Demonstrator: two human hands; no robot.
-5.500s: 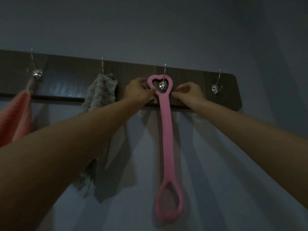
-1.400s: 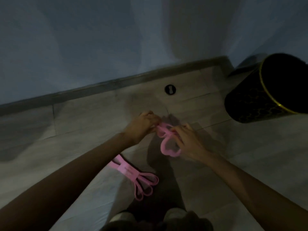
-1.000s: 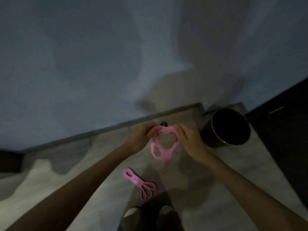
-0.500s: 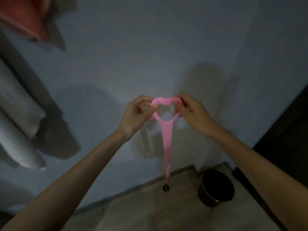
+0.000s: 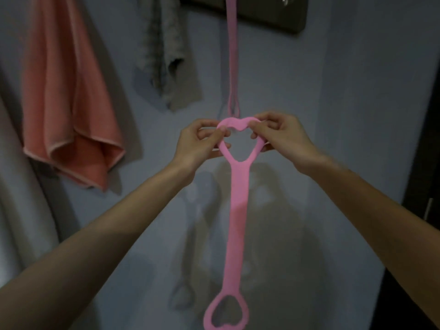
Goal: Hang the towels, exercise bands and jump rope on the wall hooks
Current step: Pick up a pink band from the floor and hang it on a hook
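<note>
A pink exercise band (image 5: pixel 239 210) with heart-shaped loops at both ends hangs down in front of the wall. My left hand (image 5: pixel 202 141) pinches the left side of its top loop and my right hand (image 5: pixel 281 134) pinches the right side, spreading the loop. Above, another pink band (image 5: pixel 232 55) hangs from the dark wooden hook rail (image 5: pixel 269 13). A silver hook (image 5: pixel 287 1) shows at the rail's right end, with nothing hanging below it. A salmon towel (image 5: pixel 69 96) and a grey towel (image 5: pixel 162 48) hang to the left.
The pale wall (image 5: pixel 345 115) fills the view. A dark door or cabinet edge (image 5: pixel 428 163) stands at the far right. A light curved surface (image 5: pixel 14 198) runs along the left edge.
Both hands have lifted the pink band from the floor up toward the rail; the view has tilted from the floor and black bin up to the hanging towels and band.
</note>
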